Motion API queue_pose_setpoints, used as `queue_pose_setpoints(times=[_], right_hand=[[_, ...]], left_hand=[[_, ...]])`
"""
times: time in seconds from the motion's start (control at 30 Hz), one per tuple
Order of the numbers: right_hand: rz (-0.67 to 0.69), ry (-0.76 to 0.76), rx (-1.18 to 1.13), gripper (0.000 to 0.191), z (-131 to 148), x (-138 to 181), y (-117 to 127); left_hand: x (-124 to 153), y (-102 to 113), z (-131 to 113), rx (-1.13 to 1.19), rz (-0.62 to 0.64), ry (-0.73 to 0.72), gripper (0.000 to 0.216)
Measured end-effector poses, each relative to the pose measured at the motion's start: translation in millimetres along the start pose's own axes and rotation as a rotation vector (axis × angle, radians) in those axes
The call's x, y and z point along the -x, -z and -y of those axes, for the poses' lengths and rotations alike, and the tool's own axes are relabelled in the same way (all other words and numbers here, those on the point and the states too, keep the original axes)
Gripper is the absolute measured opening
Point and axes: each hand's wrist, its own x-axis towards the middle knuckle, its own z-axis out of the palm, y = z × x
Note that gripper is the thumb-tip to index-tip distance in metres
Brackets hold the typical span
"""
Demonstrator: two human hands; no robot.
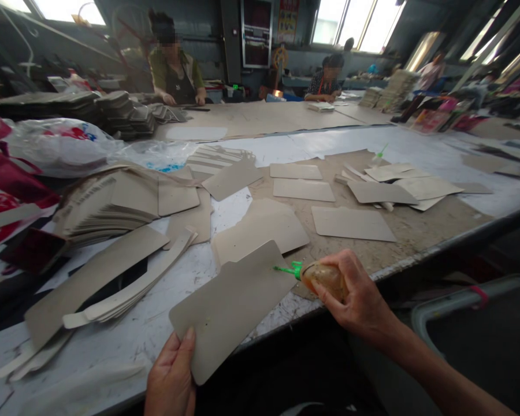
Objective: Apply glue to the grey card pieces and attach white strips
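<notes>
My left hand (173, 372) grips the lower left corner of a flat grey-beige panel (238, 294), thumb on top. The panel is tilted over the table's front edge and has a notched upper edge and a small dark mark near my thumb. In my right hand (357, 294) lies a squeeze bottle (325, 278) with amber contents, fingers wrapped around it. Its green nozzle (292, 269) points left, the tip at the panel's upper right part; whether it touches I cannot tell. Just behind the held panel lie similar panels (264, 228).
Fanned panels (112, 202) and curved strips (143, 283) cover the left side, beside a plastic bag (65, 144). More pieces (355, 222) lie to the right, near a second green nozzle (380, 155). A grey bin (481, 323) stands below at right. Co-workers (177, 75) sit across the table.
</notes>
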Motion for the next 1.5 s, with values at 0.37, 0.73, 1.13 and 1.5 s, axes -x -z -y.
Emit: queue_pose_setpoints(times=[0.37,0.73,1.13,1.5], right_hand=[[0.036,-0.017,-0.039,0.023,11.4,0.6,-5.7],[-0.052,-0.066,-0.008,0.023,-1.3,0.8,-2.6],[-0.008,-0.060,0.049,0.022,-6.3,4.4,0.8],[0.116,-0.164,-0.413,0.026,62.3,2.3,-16.3]], left_hand=[[-1.0,3.9,0.9,-0.021,0.047,-0.031,0.055],[-2.3,4.6,0.7,0.003,0.044,-0.038,0.051],[-3.9,-0.8,-5.0,0.030,0.016,-0.045,0.039],[14.9,-4.2,-9.6,0.086,0.265,-0.131,0.050]])
